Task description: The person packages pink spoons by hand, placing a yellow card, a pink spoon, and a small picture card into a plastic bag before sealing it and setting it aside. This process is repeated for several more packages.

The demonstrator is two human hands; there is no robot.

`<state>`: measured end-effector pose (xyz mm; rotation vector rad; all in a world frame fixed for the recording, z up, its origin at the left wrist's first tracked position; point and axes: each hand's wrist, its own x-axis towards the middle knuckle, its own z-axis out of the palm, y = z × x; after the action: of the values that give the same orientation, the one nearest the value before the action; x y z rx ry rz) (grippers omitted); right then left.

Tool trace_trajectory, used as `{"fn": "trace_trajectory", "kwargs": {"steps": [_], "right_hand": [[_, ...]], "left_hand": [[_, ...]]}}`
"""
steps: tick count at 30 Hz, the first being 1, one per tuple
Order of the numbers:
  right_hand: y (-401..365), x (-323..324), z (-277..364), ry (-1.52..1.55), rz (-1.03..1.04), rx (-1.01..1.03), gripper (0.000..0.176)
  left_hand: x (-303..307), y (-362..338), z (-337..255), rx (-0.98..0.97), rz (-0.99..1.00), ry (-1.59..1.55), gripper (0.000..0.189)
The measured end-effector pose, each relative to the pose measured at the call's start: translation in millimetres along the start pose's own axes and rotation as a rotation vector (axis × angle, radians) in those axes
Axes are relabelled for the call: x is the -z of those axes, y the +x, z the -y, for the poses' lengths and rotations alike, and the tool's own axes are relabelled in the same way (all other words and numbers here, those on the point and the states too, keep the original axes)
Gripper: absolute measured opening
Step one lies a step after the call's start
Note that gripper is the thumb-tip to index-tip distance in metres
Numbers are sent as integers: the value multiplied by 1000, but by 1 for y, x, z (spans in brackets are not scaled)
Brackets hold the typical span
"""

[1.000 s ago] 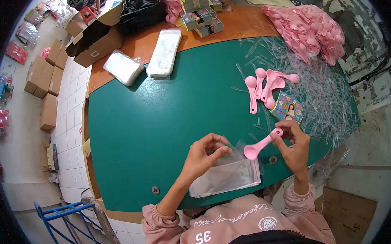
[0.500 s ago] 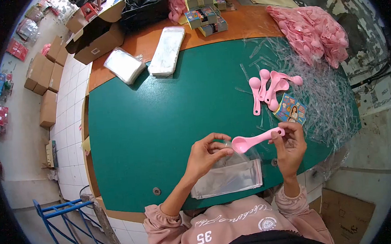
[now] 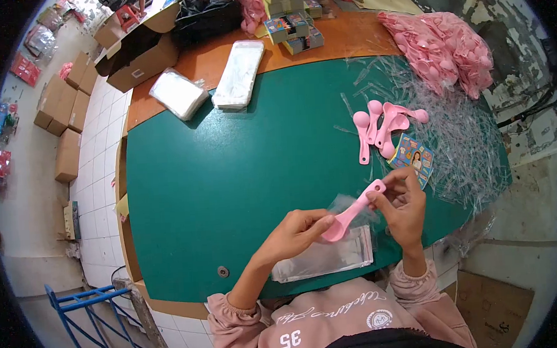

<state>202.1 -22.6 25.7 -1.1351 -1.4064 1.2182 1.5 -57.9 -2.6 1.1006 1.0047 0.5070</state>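
Note:
A pink spoon (image 3: 355, 211) is tilted between my hands, its bowl low on the left and its holed handle end up on the right. My right hand (image 3: 403, 208) pinches the handle end. Thumb and fingers of my left hand (image 3: 297, 235) close by the bowl, on a clear plastic bag (image 3: 343, 203) that shows behind the spoon. Beneath them, a stack of clear bags (image 3: 324, 258) lies at the table's front edge. Several pink spoons (image 3: 383, 125) rest beyond my right hand, beside a colourful printed card (image 3: 414, 157).
Thin clear plastic pieces (image 3: 460, 145) cover the right of the green table (image 3: 184, 179). Behind are a bag of pink spoons (image 3: 439, 49), two packs of clear sleeves (image 3: 239, 75), card bundles (image 3: 288, 26) and an open carton (image 3: 140, 61). A blue metal rack (image 3: 87, 300) stands lower left.
The spoon has moved down and left and become steeper, its bowl now at my left hand's fingertips. My right hand has shifted left with it.

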Motion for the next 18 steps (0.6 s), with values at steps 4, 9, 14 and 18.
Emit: {"fn": "trace_trajectory", "kwargs": {"steps": [4,9,14,18], "right_hand": [[-4,2,-6,-62,23,116,22],[-3,6,7,-242,317,398,59],[3,24,7,-258,427,394,53],[40,101,-19,-834,-131,149,36]], "left_hand": [[-15,-2,-10,-277,15,-145,33],[-20,0,-12,-229,-116,-201,30],[-13,-11,-33,-96,-205,-134,30],[-4,-15,-27,-227,-219,-345,31]]}}
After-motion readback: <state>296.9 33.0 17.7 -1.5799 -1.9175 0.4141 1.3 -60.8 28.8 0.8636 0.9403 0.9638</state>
